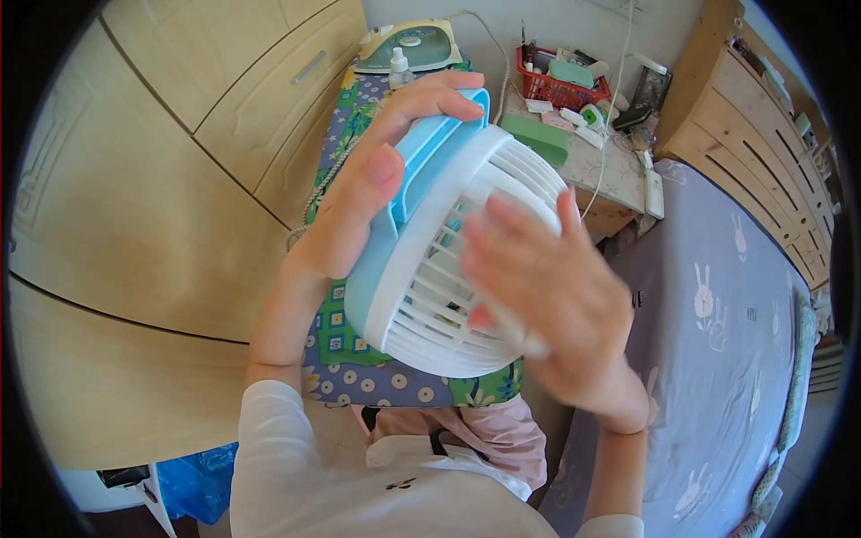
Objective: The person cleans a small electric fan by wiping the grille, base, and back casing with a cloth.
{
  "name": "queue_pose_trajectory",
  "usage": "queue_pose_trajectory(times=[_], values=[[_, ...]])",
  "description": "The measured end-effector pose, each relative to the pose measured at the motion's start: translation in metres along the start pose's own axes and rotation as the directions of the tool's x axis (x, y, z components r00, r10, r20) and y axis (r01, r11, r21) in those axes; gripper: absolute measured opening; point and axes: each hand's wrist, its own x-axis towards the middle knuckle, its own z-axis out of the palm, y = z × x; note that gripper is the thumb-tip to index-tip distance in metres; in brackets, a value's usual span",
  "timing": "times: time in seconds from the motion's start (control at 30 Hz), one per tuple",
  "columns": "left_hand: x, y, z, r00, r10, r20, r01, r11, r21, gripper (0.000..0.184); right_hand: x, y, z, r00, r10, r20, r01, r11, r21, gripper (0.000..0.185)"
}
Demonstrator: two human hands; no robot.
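Observation:
A small fan (421, 296) with a light blue base and a white slatted grille is held up tilted in front of my chest. My left hand (359, 179) is closed around its blue stand (426, 148) on the upper left side. Over the right part of the grille, my right hand (556, 296) is smeared by motion, its fingers close to the slats. A blurred white patch (531, 345) shows under that palm; I cannot make out what it is. Whether the right fingers touch the grille is unclear.
Beneath the fan is a patterned cloth-covered board (386, 381), with an iron (408, 45) and a small white-capped bottle (400, 70) at its far end. A red basket (560, 90) and a green box (536, 139) stand behind. Cupboards (152, 179) line the left; a bed (708, 359) is right.

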Motion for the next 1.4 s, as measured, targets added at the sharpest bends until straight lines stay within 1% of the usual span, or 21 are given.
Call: queue_pose_trajectory(times=[0.13,0.2,0.27,0.3,0.33,0.4,0.43,0.47,0.53,0.63,0.67,0.7,0.73,0.8,1.03,1.07,1.1,1.17,1.2,1.27,1.4], values=[[0.000,-0.002,0.000,1.000,-0.005,0.008,0.006,0.999,-0.053,0.067,-0.034,-0.019,0.013,0.995,-0.100,-0.030,0.102,0.992,0.075,0.022],[0.000,-0.004,0.002,1.000,-0.014,0.004,0.015,0.994,-0.105,0.067,-0.055,-0.025,0.021,0.961,-0.270,0.060,0.249,0.939,0.236,0.020],[-0.001,-0.008,0.005,0.999,0.005,-0.046,-0.016,0.975,-0.222,0.068,-0.064,-0.017,0.019,0.960,-0.278,0.037,0.259,0.930,0.261,0.020],[-0.001,-0.004,0.008,0.994,-0.062,-0.094,0.035,0.963,-0.268,0.072,-0.069,-0.010,0.014,0.956,-0.293,0.018,0.275,0.915,0.295,0.020],[-0.001,-0.003,0.011,0.994,-0.073,-0.076,0.050,0.960,-0.277,0.072,-0.070,0.000,0.001,0.978,-0.202,-0.048,0.207,0.927,0.314,0.020],[-0.002,-0.001,0.019,0.990,-0.007,-0.140,-0.025,0.975,-0.221,0.075,-0.078,0.013,-0.019,0.971,0.089,-0.222,-0.066,0.992,0.107,0.025],[-0.001,0.003,0.028,0.977,-0.046,-0.210,-0.008,0.969,-0.249,0.076,-0.075,0.019,-0.017,0.880,0.260,-0.398,-0.191,0.960,0.205,0.028],[-0.001,0.003,0.029,0.980,-0.055,-0.189,0.007,0.968,-0.250,0.076,-0.070,0.032,-0.012,0.830,0.254,-0.497,-0.209,0.967,0.145,0.031],[0.000,0.005,0.029,0.966,-0.067,-0.251,0.018,0.981,-0.191,0.073,-0.062,0.037,0.006,0.813,0.359,-0.458,-0.223,0.919,0.324,0.035],[0.001,0.013,0.046,0.941,-0.081,-0.329,0.025,0.985,-0.173,0.070,-0.059,0.013,0.030,0.860,0.343,-0.378,-0.212,0.914,0.345,0.036],[0.001,0.014,0.049,0.922,-0.083,-0.378,0.022,0.986,-0.164,0.069,-0.063,0.007,0.036,0.857,0.297,-0.420,-0.210,0.947,0.241,0.033],[0.000,0.008,0.041,0.941,-0.053,-0.333,-0.002,0.987,-0.161,0.068,-0.068,0.001,0.042,0.859,0.242,-0.451,-0.204,0.970,0.132,0.035],[0.001,0.006,0.039,0.942,-0.061,-0.331,0.008,0.987,-0.158,0.068,-0.075,-0.004,0.050,0.857,0.251,-0.451,-0.209,0.968,0.141,0.035],[0.001,0.005,0.037,0.934,-0.048,-0.355,-0.006,0.989,-0.149,0.070,-0.092,-0.014,0.071,0.852,0.010,-0.523,-0.078,0.991,-0.108,0.028],[0.002,0.005,0.037,0.938,-0.028,-0.346,-0.025,0.988,-0.149,0.069,-0.141,-0.024,0.084,0.910,0.018,-0.415,-0.014,1.000,0.015,0.020],[0.002,0.004,0.035,0.943,-0.015,-0.331,-0.026,0.993,-0.118,0.069,-0.147,-0.023,0.078,0.942,0.096,-0.322,-0.052,0.988,0.143,0.017],[0.002,0.004,0.035,0.949,-0.002,-0.316,-0.027,0.996,-0.087,0.069,-0.154,-0.022,0.073,0.962,0.161,-0.219,-0.100,0.959,0.266,0.015],[0.003,0.006,0.041,0.943,-0.012,-0.332,-0.020,0.995,-0.093,0.069,-0.163,-0.022,0.067,0.815,0.450,-0.367,-0.203,0.813,0.545,0.018],[0.003,0.007,0.043,0.936,-0.018,-0.353,-0.017,0.995,-0.097,0.069,-0.168,-0.023,0.061,0.705,0.566,-0.428,-0.246,0.760,0.601,0.024],[0.001,0.007,0.043,0.935,-0.022,-0.354,-0.008,0.996,-0.084,0.069,-0.146,-0.024,0.040,0.441,0.890,-0.115,-0.372,0.298,0.879,0.031],[0.002,0.005,0.039,0.936,-0.018,-0.350,-0.012,0.997,-0.082,0.067,-0.120,-0.017,0.028,0.469,0.883,0.028,-0.308,0.134,0.942,0.030]])
